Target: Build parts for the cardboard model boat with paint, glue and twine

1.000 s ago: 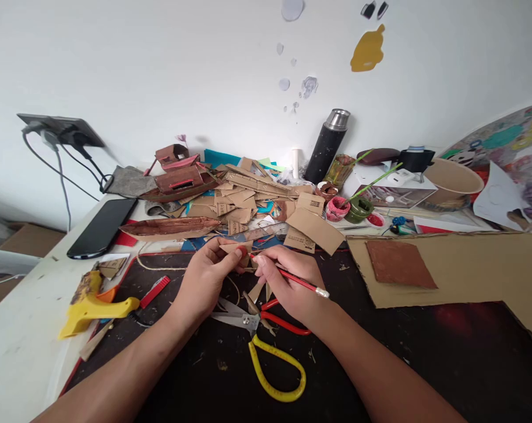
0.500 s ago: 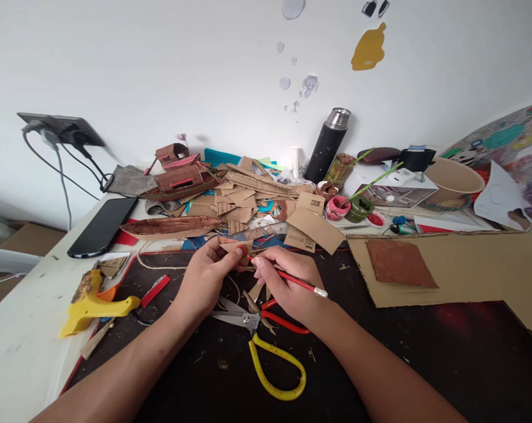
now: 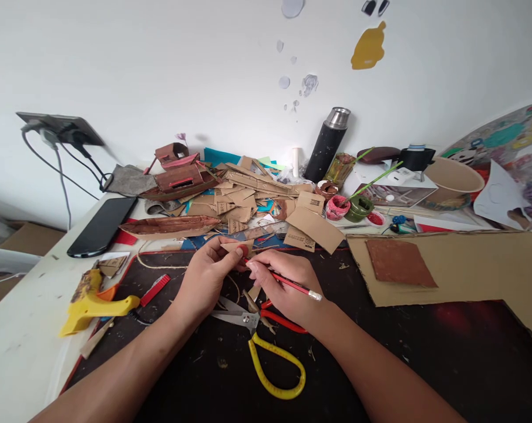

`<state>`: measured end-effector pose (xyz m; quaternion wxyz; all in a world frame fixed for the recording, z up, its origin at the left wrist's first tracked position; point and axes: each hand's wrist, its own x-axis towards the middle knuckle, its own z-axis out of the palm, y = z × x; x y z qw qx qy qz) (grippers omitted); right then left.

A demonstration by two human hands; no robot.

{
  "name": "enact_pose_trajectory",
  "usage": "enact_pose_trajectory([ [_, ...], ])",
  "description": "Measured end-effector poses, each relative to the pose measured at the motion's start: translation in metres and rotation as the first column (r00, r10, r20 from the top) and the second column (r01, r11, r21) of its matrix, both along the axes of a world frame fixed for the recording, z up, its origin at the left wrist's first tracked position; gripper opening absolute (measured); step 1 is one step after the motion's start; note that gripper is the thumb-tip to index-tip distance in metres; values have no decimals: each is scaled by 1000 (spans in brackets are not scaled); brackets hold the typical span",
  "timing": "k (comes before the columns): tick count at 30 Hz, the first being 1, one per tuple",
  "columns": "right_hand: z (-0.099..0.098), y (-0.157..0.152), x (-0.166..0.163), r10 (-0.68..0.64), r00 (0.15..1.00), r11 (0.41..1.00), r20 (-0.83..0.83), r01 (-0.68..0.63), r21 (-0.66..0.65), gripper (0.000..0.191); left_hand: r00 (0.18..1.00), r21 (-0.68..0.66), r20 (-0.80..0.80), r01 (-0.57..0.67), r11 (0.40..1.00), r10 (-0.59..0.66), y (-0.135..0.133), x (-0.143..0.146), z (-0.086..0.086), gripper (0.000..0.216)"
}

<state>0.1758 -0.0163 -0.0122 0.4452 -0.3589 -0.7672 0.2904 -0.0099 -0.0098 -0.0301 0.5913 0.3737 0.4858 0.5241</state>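
My left hand (image 3: 208, 267) pinches a small piece of cardboard (image 3: 238, 245) together with a small round red thing (image 3: 243, 251) under the thumb. In my right hand (image 3: 290, 282) is a red pencil (image 3: 295, 284) with a white end; its tip lies against or close to the piece in my left hand, partly hidden by the fingers. Below the hands, scissors (image 3: 251, 320) with one yellow and one red handle lie spread on the dark mat (image 3: 195, 376). Cardboard scraps (image 3: 251, 301) lie by their blades.
A yellow glue gun (image 3: 94, 302) and a phone (image 3: 102, 228) lie at left. Behind are a cardboard boat hull (image 3: 173, 225), a brown model boat (image 3: 182, 176), heaped cardboard strips (image 3: 261, 185), paint pots (image 3: 337, 207) and a black flask (image 3: 327, 147). A cardboard sheet (image 3: 468, 264) lies at right.
My right hand has shifted slightly left with the pencil, toward the piece in my left hand. The left hand is nearly still.
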Motion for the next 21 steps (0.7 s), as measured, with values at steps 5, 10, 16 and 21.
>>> enact_pose_trajectory([
  [5, 0, 1, 1, -20, 1000, 1000, 9, 20, 6, 20, 1000, -20, -3, -28, 999, 28, 0, 1, 4, 43],
  [10, 2, 2, 3, -54, 999, 998, 4, 54, -11, 21, 999, -31, -7, -48, 998, 47, 0, 2, 5, 47],
  [16, 1, 2, 5, -75, 997, 997, -4, 74, -35, 21, 999, -14, -14, -42, 999, 42, 1, 2, 4, 44],
  [21, 2, 2, 5, -78, 997, 996, 2, 78, -44, 22, 999, -15, -17, -45, 999, 45, 0, 3, 5, 44],
])
